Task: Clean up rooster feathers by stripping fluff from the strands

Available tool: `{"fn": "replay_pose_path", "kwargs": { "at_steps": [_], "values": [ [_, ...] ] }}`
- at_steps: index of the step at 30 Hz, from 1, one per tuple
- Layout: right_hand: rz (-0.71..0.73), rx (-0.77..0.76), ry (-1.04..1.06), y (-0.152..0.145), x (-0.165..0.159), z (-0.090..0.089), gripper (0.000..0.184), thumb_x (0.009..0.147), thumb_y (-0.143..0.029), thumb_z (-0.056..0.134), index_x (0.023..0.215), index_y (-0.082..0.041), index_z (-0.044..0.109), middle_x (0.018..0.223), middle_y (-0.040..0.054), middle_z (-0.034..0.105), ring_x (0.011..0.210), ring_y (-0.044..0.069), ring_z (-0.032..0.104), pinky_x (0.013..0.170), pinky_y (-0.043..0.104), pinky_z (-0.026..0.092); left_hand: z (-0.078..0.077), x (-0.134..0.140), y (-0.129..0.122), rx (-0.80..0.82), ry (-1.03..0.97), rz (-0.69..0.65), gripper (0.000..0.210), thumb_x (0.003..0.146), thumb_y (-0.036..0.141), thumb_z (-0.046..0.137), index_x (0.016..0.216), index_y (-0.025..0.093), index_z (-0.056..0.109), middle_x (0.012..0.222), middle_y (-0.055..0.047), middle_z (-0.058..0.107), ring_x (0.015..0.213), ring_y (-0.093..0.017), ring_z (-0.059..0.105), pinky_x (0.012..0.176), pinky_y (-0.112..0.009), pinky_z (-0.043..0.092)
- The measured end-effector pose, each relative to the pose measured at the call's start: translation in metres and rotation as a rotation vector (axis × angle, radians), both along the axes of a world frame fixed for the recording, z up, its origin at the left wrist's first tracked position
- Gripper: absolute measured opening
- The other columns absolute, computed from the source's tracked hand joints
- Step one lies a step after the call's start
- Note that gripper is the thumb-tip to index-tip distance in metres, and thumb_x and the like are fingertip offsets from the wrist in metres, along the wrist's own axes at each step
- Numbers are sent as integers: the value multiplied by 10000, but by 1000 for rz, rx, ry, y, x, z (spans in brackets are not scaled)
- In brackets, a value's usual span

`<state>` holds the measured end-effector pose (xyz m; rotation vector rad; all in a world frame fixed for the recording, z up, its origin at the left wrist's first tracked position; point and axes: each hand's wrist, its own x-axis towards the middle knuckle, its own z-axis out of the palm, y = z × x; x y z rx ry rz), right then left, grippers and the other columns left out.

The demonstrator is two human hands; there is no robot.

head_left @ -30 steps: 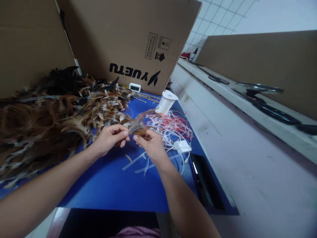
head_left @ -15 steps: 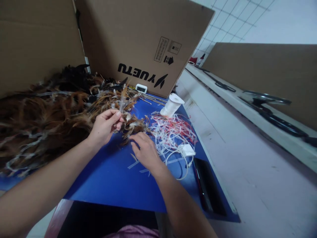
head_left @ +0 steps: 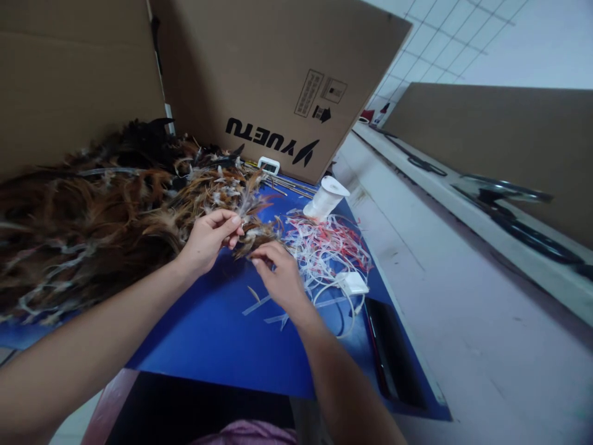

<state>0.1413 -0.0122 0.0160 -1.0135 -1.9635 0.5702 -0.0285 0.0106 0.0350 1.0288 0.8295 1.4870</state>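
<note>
My left hand (head_left: 214, 240) pinches a greyish-brown feather (head_left: 252, 205) between thumb and forefinger, its tip fanning up and to the right. Just to the right, my right hand (head_left: 277, 271) has its thumb and fingers drawn together at the lower edge of a small heap of brown feathers (head_left: 256, 235). What lies between those fingertips is too small to make out. A large mound of brown, orange and black feathers (head_left: 106, 222) spreads over the left side of the blue tabletop (head_left: 208, 334).
A white spool (head_left: 327, 196) stands behind tangled clear and red strips (head_left: 315, 247). Near them lie a white charger with cable (head_left: 353, 283) and a dark, shiny flat object (head_left: 393, 352). Cardboard (head_left: 278, 68) walls the back, with thin sticks (head_left: 291, 185) and a small white device (head_left: 269, 164) before it.
The feather in my left hand now shows more broadly fanned. My right hand's fingers have come closer together at the small heap. The whole view has shifted slightly.
</note>
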Motion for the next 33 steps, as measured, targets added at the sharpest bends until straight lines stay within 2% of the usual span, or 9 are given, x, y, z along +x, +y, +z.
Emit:
{"fn": "replay_pose_path", "kwargs": {
  "at_steps": [5,10,18,24,30,33],
  "values": [
    [-62,-404,469,3,6,5,66,768,-245,605,817,-201,613,707,-12,623,654,135,611,569,252,486,-2,2,-1,-13,34,-22,177,719,280,729,722,143,617,623,10,609,445,-51,490,427,-170,374],
    [-80,-478,668,3,7,11,101,707,-234,664,777,-195,602,667,-32,614,613,117,632,505,217,485,-4,5,-2,-29,80,-51,190,723,298,726,733,145,614,621,13,607,437,-54,486,419,-174,381],
    [-88,-400,707,-1,9,15,182,668,-183,691,832,-205,615,702,-32,640,640,127,646,517,225,515,-14,13,-7,-69,228,-164,203,785,348,667,749,157,609,632,21,604,454,-55,497,426,-168,404],
    [-107,-232,623,-6,10,19,109,711,-187,675,810,-210,635,773,-6,664,663,121,618,616,266,530,-12,16,-9,-107,285,-226,238,785,375,661,729,152,602,561,33,567,452,-59,497,419,-159,405],
    [-63,-124,503,-7,11,14,115,767,-142,626,844,-222,658,829,3,670,744,130,624,688,278,515,-12,16,-11,-149,237,-283,228,784,376,661,772,158,595,696,0,646,495,-73,539,427,-174,434],
    [-67,-81,449,-7,11,13,132,778,-123,601,840,-222,663,834,5,663,762,134,623,696,280,513,-13,16,-11,-169,210,-302,221,781,364,668,775,159,587,690,0,648,491,-77,543,426,-179,439]
  ]
}}
